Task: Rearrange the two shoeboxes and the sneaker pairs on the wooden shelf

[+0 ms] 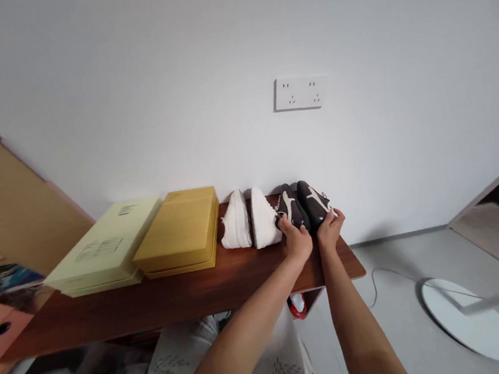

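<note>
Well | my left hand (296, 243) is half-closed, pinching the near end of the left black shoe (291, 207) | my right hand (330, 230) is gripping the right black shoe (313, 202) | both are sitting at 12 o'clock on the wooden shelf (176, 297) | 2 white sneakers (248, 218) are lining up beside them, seemingly to fit its narrow depth

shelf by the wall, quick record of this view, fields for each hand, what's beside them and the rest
left hand: fingers on the near end of the left black shoe with white stripe
right hand: fingers on the near end of the right black shoe with white stripe
beside hands: pair of white sneakers, left of the black shoes
surface: reddish-brown wooden shelf
rest: mustard-yellow rectangular box; flat pale green box; white double wall socket panel; round white stand base on the floor
</note>
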Tool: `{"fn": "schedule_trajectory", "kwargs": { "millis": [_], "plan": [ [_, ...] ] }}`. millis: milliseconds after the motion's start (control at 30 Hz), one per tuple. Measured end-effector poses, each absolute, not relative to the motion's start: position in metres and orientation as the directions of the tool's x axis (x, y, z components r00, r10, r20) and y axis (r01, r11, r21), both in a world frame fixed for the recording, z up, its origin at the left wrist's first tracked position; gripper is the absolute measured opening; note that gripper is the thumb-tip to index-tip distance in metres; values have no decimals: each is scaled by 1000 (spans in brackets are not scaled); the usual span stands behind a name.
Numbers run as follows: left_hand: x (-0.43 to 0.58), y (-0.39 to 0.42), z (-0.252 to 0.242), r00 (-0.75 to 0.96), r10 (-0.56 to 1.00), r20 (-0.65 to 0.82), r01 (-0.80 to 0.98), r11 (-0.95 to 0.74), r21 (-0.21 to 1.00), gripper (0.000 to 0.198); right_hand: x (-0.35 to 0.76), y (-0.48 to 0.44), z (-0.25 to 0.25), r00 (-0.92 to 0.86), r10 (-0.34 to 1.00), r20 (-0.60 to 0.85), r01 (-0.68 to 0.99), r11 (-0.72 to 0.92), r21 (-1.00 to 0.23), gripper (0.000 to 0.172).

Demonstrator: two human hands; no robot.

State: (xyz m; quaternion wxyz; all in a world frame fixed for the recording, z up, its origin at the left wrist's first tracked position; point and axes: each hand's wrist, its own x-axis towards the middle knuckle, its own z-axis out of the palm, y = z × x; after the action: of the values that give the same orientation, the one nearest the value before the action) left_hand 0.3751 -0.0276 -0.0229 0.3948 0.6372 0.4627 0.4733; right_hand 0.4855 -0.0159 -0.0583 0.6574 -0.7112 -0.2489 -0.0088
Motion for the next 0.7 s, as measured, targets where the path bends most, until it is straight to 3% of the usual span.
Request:
{"fn": "schedule_trajectory", "kwargs": {
  "millis": [100,267,533,700],
  "plan": [
    [352,-62,-12,224,937,268,119,-299,947,70,480,-19,-53,893,306,329,364,-64,-929,54],
    [264,-98,-10,361,901,239,65,-280,958,61,476,-24,-55,902,236,361,403,-160,-901,53],
    [85,-97,1,32,959,283,182,-284,941,49,483,-36,-62,808,169,564,585,-118,-803,36],
    [9,-95,11,-58,948,312,263,-287,921,48,456,-59,-60,791,228,567,593,-64,-802,37]
  ]
}}
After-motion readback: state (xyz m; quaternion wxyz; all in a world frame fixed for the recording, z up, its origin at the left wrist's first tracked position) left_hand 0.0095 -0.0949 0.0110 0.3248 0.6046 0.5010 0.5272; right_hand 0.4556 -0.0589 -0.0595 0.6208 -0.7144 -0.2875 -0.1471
